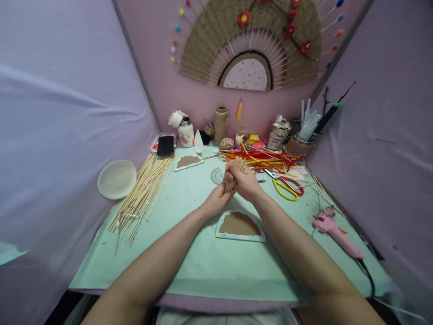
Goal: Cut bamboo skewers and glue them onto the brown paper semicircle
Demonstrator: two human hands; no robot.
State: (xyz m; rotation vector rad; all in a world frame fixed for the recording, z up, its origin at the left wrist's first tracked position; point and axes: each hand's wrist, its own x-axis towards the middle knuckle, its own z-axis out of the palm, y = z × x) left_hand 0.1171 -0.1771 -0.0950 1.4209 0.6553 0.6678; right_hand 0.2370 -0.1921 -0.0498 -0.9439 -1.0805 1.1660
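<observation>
Sticks [240,163]: a tilted bundle, which I see from afar, held above the bench [237,271].
Left hand [218,199]: fingers wrapped round the bundle's lower part.
Right hand [244,181]: fingers curled round it just higher.
Card [241,224]: flat, below both hands in my view.
Glue gun [340,234]: lying well right.

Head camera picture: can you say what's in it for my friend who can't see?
A person's left hand and right hand hold a bundle of thin sticks over a green table. A half-round panel lies nearer the viewer, loose sticks left, scissors and a pink glue gun right; a woven fan hangs behind.
</observation>
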